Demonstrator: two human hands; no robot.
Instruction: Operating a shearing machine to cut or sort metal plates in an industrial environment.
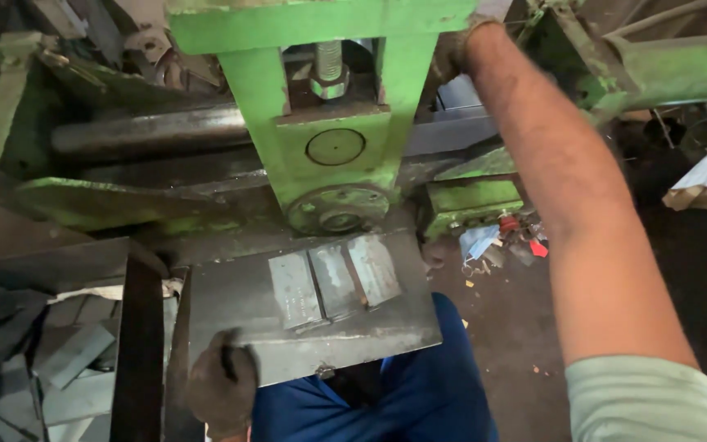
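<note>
below the green press (333, 155), left hand (221, 383) grips the steel plate (247, 311).

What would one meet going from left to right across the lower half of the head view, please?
Dark upright metal bar → gloved left hand on the edge of the steel plate → three small grey metal blanks lying side by side on it → right forearm, reaching up behind the green press.
</note>
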